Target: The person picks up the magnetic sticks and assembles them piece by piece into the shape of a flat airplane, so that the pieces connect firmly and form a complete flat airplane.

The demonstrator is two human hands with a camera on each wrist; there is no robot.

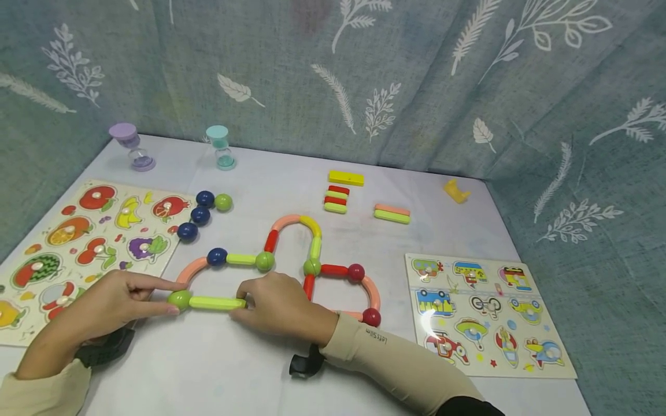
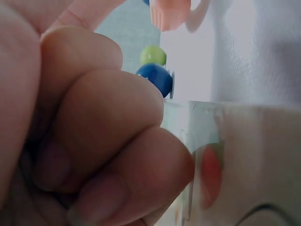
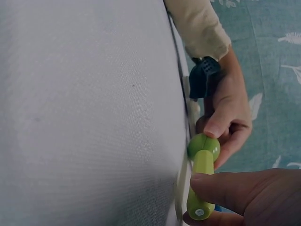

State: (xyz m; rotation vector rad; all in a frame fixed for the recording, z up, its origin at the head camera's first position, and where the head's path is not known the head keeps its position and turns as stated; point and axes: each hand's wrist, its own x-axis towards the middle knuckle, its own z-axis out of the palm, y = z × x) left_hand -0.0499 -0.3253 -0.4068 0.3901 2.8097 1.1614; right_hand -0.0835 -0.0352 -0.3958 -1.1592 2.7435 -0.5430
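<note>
At the lower left of my head view, my left grip [image 1: 117,299] pinches a glossy green ball [image 1: 180,300]; my right grip [image 1: 278,303] holds the right end of a faceted lime rod [image 1: 215,303], its left end touching the ball.

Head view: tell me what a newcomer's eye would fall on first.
Likely the colourful rod-and-ball outline at the centre, where the left hand pinches a green ball and the right hand grips the light-green rod touching it. Next come the bright fruit board at the left and the vehicle board at the right.
</note>
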